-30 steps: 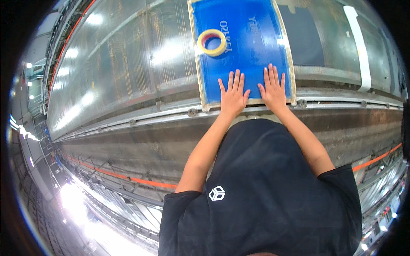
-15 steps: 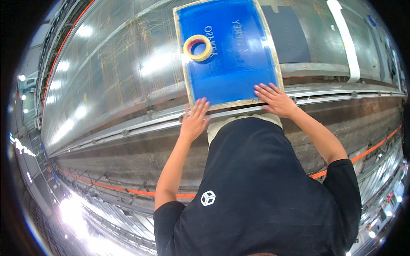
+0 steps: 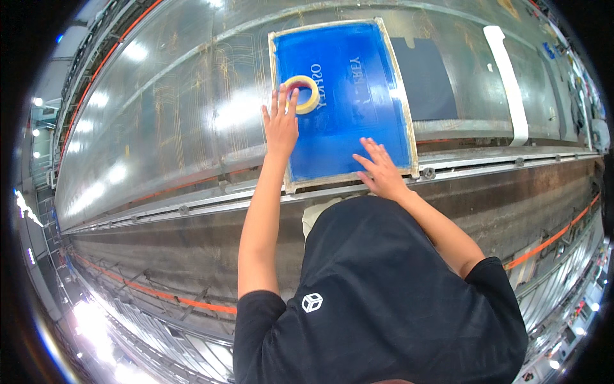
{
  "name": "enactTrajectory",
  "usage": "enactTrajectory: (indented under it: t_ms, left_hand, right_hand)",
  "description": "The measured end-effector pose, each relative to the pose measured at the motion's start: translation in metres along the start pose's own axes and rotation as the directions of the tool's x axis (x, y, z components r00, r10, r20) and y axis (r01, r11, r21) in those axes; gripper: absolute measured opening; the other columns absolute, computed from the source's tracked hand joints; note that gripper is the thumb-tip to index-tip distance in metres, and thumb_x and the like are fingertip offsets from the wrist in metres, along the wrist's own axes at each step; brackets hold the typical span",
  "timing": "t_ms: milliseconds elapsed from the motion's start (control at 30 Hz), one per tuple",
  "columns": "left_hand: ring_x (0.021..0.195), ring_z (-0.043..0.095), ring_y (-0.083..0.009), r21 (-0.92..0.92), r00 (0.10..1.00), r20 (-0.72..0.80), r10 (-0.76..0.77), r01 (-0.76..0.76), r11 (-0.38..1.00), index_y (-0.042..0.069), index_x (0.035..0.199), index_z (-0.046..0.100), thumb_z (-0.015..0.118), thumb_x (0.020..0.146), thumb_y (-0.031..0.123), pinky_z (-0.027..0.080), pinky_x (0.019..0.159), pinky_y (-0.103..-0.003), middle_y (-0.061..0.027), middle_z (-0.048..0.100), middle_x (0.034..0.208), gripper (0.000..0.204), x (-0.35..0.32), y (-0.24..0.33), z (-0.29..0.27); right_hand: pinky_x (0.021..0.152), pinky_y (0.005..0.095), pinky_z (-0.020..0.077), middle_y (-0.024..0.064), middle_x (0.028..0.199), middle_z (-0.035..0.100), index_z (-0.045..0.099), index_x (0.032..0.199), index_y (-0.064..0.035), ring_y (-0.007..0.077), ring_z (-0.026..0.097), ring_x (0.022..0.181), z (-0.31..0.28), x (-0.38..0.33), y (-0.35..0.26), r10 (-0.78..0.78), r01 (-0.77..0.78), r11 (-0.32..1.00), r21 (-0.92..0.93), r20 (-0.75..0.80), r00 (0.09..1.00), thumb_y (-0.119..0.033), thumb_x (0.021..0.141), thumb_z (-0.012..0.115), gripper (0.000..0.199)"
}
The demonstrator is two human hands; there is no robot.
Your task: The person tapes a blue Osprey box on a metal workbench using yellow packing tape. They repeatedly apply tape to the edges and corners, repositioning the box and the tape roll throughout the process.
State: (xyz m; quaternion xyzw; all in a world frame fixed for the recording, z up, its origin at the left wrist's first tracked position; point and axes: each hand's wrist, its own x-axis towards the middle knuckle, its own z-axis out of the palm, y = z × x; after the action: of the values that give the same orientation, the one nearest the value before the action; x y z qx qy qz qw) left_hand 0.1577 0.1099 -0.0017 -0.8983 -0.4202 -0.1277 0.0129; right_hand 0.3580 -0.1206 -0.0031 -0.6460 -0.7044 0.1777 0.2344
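A blue printing screen (image 3: pixel 339 134) in a pale, taped frame lies on the metal table in front of me, with mirrored lettering on its mesh. On the left part of the screen rests a roll of yellowish tape (image 3: pixel 312 96). My left hand (image 3: pixel 281 128) reaches over the screen's left frame edge, fingers spread, its fingertips at the roll's left side; whether they touch it I cannot tell. Over the near right part of the screen is my right hand (image 3: pixel 382 171), open with fingers apart and holding nothing.
Beneath everything stretches a long metal table (image 3: pixel 173 121) with a rail (image 3: pixel 224 195) along its near edge. Right of the screen lie a dark grey sheet (image 3: pixel 428 83) and a long white strip (image 3: pixel 507 83). An orange band (image 3: pixel 173 297) runs lower down.
My left hand has left the near left corner and gone forward to the tape roll. My right hand has shifted left from the frame's near right corner. The whole view has shifted slightly.
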Motion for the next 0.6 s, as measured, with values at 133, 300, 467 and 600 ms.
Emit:
enactTrajectory:
  t_ms: [133,300,467,600]
  left_hand:
    - [0.142,0.035,-0.0259,0.073,0.955,0.21,0.21,-0.229,0.971,0.013,0.123,0.058,0.069,0.085,0.018,0.02,0.117,-0.059,-0.0072,0.047,0.145,0.04,0.045,-0.007,-0.001]
    - [0.108,0.061,-0.0263,-0.362,0.922,0.226,0.316,-0.222,0.905,0.01,0.111,0.063,0.071,0.085,0.024,0.026,0.114,-0.054,-0.008,0.068,0.106,0.03,-0.032,0.025,-0.061]
    - [0.097,0.061,-0.0315,-0.553,0.926,0.332,0.179,0.038,0.832,0.004,0.108,0.065,0.072,0.086,0.026,0.037,0.1,-0.046,-0.0135,0.068,0.096,0.032,-0.087,0.067,-0.084]
    - [0.089,0.059,-0.0341,-0.574,0.922,0.378,0.083,0.163,0.802,0.004,0.106,0.066,0.072,0.086,0.027,0.039,0.091,-0.043,-0.0147,0.067,0.091,0.032,-0.107,0.086,-0.09]
  right_hand:
    - [0.108,0.0412,0.0395,0.0167,0.141,0.05,0.054,0.135,-0.0052,0.035,0.049,0.128,-0.008,0.052,-0.016,0.075,-0.029,0.958,0.284,-0.152,0.985,-0.019,0.09,0.066,0.048]
    - [0.105,0.0375,0.041,0.0172,0.134,0.052,0.05,0.139,-0.003,0.032,0.051,0.125,-0.015,0.07,-0.023,0.202,-0.095,0.85,0.517,-0.155,0.967,-0.019,0.091,0.068,0.054]
    - [0.09,0.0348,0.0497,0.0129,0.118,0.063,0.066,0.123,-0.0055,0.0266,0.062,0.106,-0.019,0.035,-0.037,0.223,-0.239,0.759,0.606,0.103,0.969,-0.013,0.088,0.072,0.037]
    - [0.076,0.0312,0.0537,0.01,0.095,0.07,0.075,0.099,-0.0034,0.0219,0.067,0.083,-0.03,0.016,-0.045,0.315,-0.309,0.763,0.568,0.091,0.945,-0.011,0.083,0.075,0.017]
